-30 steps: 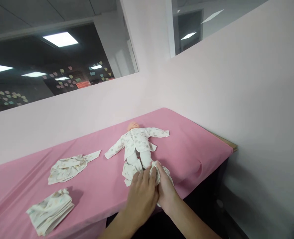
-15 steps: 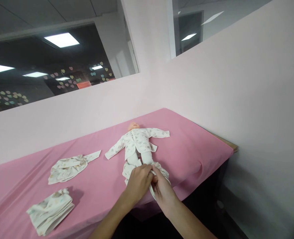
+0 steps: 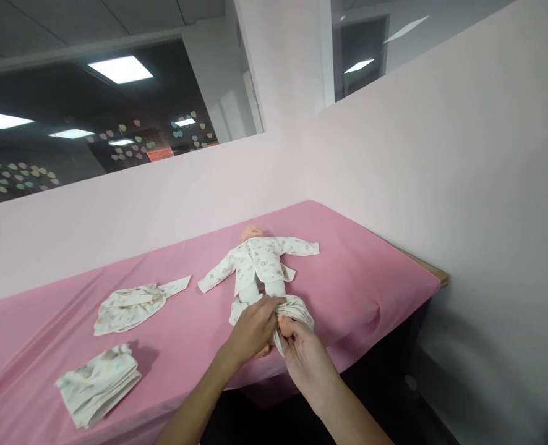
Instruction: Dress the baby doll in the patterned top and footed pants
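Observation:
A baby doll lies on its back in a white printed jacket, arms spread and white-covered thighs showing. White printed pants are bunched round its lower legs. My left hand has its fingers closed on the bunched pants over the shins. My right hand is closed at the pants by one foot, thumb and fingers pinching the cloth. A bare foot of the doll shows under my left hand. Between my hands, the skin-coloured part looks like the other foot.
A pink sheet covers the table. To the left lie a small printed top with one sleeve stretched out and a folded printed cloth. Walls with windows stand behind and to the right. The table's near edge is just below the doll's feet.
My left hand has shifted slightly left and up with the bunched pants. Both of the doll's feet now show, where they were mostly hidden before. The view has shifted slightly.

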`<state>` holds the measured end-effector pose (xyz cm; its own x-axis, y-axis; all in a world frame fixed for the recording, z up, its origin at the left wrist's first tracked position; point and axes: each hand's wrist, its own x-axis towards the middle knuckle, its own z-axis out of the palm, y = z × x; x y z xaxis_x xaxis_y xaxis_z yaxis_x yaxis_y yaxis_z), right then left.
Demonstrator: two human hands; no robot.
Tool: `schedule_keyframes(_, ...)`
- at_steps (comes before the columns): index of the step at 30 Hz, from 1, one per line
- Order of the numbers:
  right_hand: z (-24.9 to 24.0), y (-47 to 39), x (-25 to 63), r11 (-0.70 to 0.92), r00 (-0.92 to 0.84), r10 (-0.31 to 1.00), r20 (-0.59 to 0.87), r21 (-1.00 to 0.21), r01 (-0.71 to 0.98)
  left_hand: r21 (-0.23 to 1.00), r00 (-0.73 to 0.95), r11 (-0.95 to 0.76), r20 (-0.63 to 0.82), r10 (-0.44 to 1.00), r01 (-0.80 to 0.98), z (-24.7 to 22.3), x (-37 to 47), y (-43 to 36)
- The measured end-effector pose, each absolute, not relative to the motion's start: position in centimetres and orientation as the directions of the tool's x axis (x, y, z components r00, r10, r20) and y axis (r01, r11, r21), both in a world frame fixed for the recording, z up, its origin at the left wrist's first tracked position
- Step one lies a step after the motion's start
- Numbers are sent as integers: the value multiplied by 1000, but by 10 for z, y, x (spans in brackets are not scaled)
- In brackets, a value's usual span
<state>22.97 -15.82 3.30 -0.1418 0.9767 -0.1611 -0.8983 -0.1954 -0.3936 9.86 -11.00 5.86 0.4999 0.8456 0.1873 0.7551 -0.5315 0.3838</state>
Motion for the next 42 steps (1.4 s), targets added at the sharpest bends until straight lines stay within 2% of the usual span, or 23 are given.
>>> schedule_keyframes(3, 34, -167, 240, -205, -157, 978, -137, -490, -847, 313, 425, -521, 327, 844, 794, 46, 91, -107)
schedule_keyframes(6, 26, -169, 262, -130, -72, 991, -108, -763, -633, 264, 377, -509, 420, 825, 819, 42, 75, -109)
schedule_keyframes(8, 18, -163, 280, -45, 28, 998, -61, -915, -400, 275, 365, -486, 392, 845, 830, 43, 58, -112)
schedule_keyframes(11, 12, -148, 304, 111, 151, 984, 97, -990, -89, 348, 328, -419, 291, 899, 839, 49, 32, -116)
schedule_keyframes(14, 22, -129, 309, 262, 179, 944, 277, -960, 104, 418, 304, -364, 205, 930, 832, 54, 14, -111)
schedule_keyframes(18, 50, -99, 285, 422, -120, 907, 405, -877, 231, 481, 224, -300, 209, 952, 824, 51, 6, -91)
schedule_keyframes(22, 72, -63, 255, 509, -388, 844, 370, -778, 367, 661, 132, -249, 222, 966, 708, 43, 11, -70)
schedule_keyframes(25, 76, -40, 243, 529, -465, 834, 297, -671, 520, 705, 99, -206, 190, 977, 678, 38, 18, -61)
schedule_keyframes(29, 66, -24, 246, 604, -506, 792, 340, -555, 572, 655, 123, -245, 228, 966, 715, 34, 19, -69)
schedule_keyframes(32, 54, -11, 256, 631, -490, 776, 398, -508, 587, 725, 150, -253, 204, 967, 640, 28, 8, -81)
schedule_keyframes(37, 38, 23, 269, 573, -435, 819, 373, -535, 620, 852, 120, -101, 45, 992, 514, 19, -6, -74)
schedule_keyframes(39, 32, 36, 270, 546, -382, 835, 395, -517, 660, 871, 90, -103, 68, 994, 481, 19, -5, -57)
schedule_keyframes(42, 26, 53, 269, 521, -339, 837, 430, -439, 732, 847, 100, -194, 166, 981, 494, 19, 1, -23)
